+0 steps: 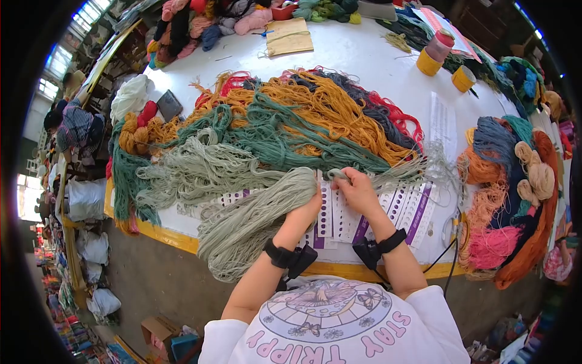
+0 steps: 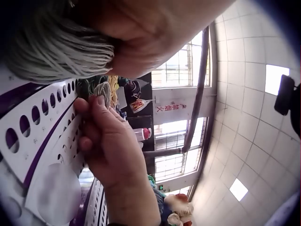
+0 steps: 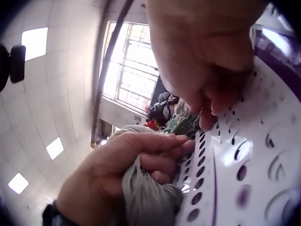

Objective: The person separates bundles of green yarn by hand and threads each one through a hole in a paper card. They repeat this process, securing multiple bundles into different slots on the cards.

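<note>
1) On your white table (image 1: pixel 357 51), the teal-and-mustard yarn heap (image 1: pixel 285 124) sits just beyond your hands; best avoid snagging it
2) Your left hand (image 1: pixel 310 203) grips the pale grey-green skein (image 1: pixel 257 215), at the near edge; a firm but light hold should limit tangling
3) Your right hand (image 1: pixel 359 193) pinches a small yarn loop (image 2: pixel 104 92) just beside it; gentle, even tension looks wisest

This looks like a yarn workshop, with heaps of coloured yarn (image 1: pixel 291 130) and hole-punched strips (image 1: pixel 419 215) spread over a large white counter (image 1: pixel 364 54), beneath barred windows (image 2: pixel 178 68) and a panelled ceiling (image 2: pixel 249 108).
</note>
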Demonstrator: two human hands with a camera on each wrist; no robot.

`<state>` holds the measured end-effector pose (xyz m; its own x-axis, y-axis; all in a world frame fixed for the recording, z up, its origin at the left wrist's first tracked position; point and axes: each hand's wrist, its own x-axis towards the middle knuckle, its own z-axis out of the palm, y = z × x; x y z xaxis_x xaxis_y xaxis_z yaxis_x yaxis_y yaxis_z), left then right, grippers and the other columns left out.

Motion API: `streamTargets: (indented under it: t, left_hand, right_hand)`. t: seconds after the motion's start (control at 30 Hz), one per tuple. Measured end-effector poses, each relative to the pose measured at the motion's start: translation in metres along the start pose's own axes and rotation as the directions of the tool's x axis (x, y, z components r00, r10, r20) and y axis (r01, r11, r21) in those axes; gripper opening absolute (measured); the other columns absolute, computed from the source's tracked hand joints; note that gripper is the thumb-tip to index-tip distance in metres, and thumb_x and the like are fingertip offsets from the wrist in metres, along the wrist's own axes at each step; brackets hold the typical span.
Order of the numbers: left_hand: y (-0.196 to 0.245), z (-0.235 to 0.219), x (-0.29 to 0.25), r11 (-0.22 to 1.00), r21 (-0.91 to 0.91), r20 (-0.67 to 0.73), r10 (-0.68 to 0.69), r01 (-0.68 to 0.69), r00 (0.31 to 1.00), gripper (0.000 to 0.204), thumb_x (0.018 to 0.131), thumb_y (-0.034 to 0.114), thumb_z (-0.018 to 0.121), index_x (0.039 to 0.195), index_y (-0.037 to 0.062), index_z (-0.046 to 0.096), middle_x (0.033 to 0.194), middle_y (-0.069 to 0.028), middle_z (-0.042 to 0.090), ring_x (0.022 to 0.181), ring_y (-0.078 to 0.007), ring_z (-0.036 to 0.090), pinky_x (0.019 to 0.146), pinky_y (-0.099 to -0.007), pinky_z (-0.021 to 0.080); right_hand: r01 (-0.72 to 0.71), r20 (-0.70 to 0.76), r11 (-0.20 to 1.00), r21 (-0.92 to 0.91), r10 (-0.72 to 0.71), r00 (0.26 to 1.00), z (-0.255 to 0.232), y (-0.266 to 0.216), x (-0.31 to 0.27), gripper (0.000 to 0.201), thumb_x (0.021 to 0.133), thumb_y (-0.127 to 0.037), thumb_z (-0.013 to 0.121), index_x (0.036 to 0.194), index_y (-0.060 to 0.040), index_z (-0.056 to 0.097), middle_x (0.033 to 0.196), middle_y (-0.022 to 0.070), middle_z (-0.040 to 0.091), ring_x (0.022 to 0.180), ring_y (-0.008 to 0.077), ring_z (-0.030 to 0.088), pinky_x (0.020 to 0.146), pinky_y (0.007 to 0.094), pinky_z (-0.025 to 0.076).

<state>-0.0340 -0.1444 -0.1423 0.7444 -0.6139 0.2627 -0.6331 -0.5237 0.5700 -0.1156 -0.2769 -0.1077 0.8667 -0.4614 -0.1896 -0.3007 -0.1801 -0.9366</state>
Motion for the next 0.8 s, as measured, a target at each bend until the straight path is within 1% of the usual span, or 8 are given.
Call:
streamTargets:
  t: [0.1, 0.2, 0.37, 0.47, 0.5, 0.6, 0.63, 0.8]
  left_hand:
    - [-0.002, -0.008, 0.017, 0.993, 0.101, 0.317, -0.084, 0.055, 0.945, 0.031, 0.085, 0.029, 0.047, 0.102, 0.0048, 0.056, 0.095, -0.0135, 0.060, 0.091, -0.0287, 0.055, 0.080, -0.0379, 0.041]
    - [0.000, 0.002, 0.019, 0.971, 0.074, 0.386, -0.240, 0.229, 0.891, 0.032, 0.085, 0.031, 0.047, 0.098, 0.0039, 0.057, 0.095, -0.0135, 0.060, 0.090, -0.0292, 0.056, 0.080, -0.0377, 0.041]
    - [0.000, -0.028, 0.015, 0.979, -0.115, 0.340, -0.118, 0.166, 0.933, 0.032, 0.083, 0.029, 0.043, 0.077, 0.0012, 0.057, 0.074, -0.0127, 0.060, 0.070, -0.0266, 0.056, 0.070, -0.0365, 0.043]
    - [0.000, -0.036, 0.021, 0.722, -0.266, 0.611, -0.385, 0.638, 0.691, 0.031, 0.081, 0.028, 0.048, 0.067, 0.0027, 0.056, 0.059, -0.0075, 0.057, 0.058, -0.0177, 0.054, 0.061, -0.0325, 0.043]
    - [-0.002, -0.038, 0.027, 0.658, -0.233, 0.694, -0.403, 0.716, 0.596, 0.028, 0.084, 0.028, 0.047, 0.067, 0.0080, 0.059, 0.057, 0.0001, 0.054, 0.053, -0.0067, 0.047, 0.050, -0.0234, 0.036]
    - [0.007, -0.053, 0.033, 0.465, -0.344, 0.722, -0.425, 0.816, 0.546, 0.026, 0.084, 0.028, 0.048, 0.069, 0.0082, 0.059, 0.057, 0.0006, 0.053, 0.051, -0.0082, 0.045, 0.050, -0.0236, 0.035]
    - [0.007, -0.049, 0.030, 0.346, -0.481, 0.707, -0.390, 0.805, 0.590, 0.026, 0.083, 0.029, 0.049, 0.071, 0.0083, 0.058, 0.058, 0.0015, 0.053, 0.051, -0.0075, 0.044, 0.050, -0.0234, 0.035]
    - [-0.006, -0.035, 0.030, 0.472, -0.487, 0.747, -0.212, 0.735, 0.631, 0.023, 0.087, 0.023, 0.047, 0.072, 0.0079, 0.057, 0.059, 0.0021, 0.052, 0.053, -0.0069, 0.045, 0.050, -0.0221, 0.034]
  right_hand:
    - [-0.091, 0.046, 0.976, 0.199, 0.083, 0.995, 0.000, -0.004, -0.004, 0.014, 0.083, -0.015, 0.053, 0.087, -0.0021, 0.057, 0.068, 0.0029, 0.061, 0.056, 0.0089, 0.054, 0.052, 0.0253, 0.044]
    - [-0.154, 0.075, 0.945, 0.287, 0.138, 0.987, -0.001, -0.012, -0.003, 0.014, 0.083, -0.016, 0.053, 0.086, -0.0027, 0.057, 0.067, 0.0030, 0.059, 0.053, 0.0073, 0.051, 0.048, 0.0237, 0.042]
    - [-0.022, -0.146, 0.986, 0.166, 0.046, 0.988, 0.001, -0.014, 0.011, 0.012, 0.084, -0.014, 0.054, 0.089, -0.0038, 0.057, 0.061, -0.0005, 0.054, 0.049, 0.0046, 0.049, 0.047, 0.0193, 0.040]
    - [0.127, -0.149, 0.984, -0.124, -0.144, 0.978, 0.011, -0.014, 0.003, 0.012, 0.082, -0.014, 0.056, 0.087, -0.0036, 0.058, 0.061, 0.0009, 0.055, 0.051, 0.0049, 0.050, 0.047, 0.0211, 0.039]
    - [0.055, -0.172, 0.994, -0.090, -0.070, 0.983, 0.016, -0.015, 0.000, 0.018, 0.076, -0.018, 0.058, 0.082, -0.0009, 0.059, 0.068, 0.0123, 0.059, 0.063, 0.0241, 0.057, 0.058, 0.0318, 0.043]
    - [0.056, -0.184, 0.991, -0.119, -0.077, 0.980, 0.020, -0.012, -0.002, 0.016, 0.073, -0.017, 0.059, 0.079, -0.0016, 0.061, 0.070, 0.0129, 0.060, 0.064, 0.0243, 0.058, 0.058, 0.0319, 0.043]
    - [0.074, -0.192, 0.988, -0.135, -0.099, 0.976, 0.022, -0.012, -0.001, 0.017, 0.072, -0.017, 0.059, 0.078, -0.0013, 0.060, 0.069, 0.0131, 0.060, 0.062, 0.0250, 0.057, 0.058, 0.0322, 0.043]
    - [-0.008, -0.137, 0.976, -0.217, -0.023, 0.990, 0.020, -0.014, 0.007, 0.021, 0.067, -0.020, 0.060, 0.075, -0.0002, 0.060, 0.064, 0.0143, 0.058, 0.057, 0.0281, 0.056, 0.055, 0.0340, 0.043]
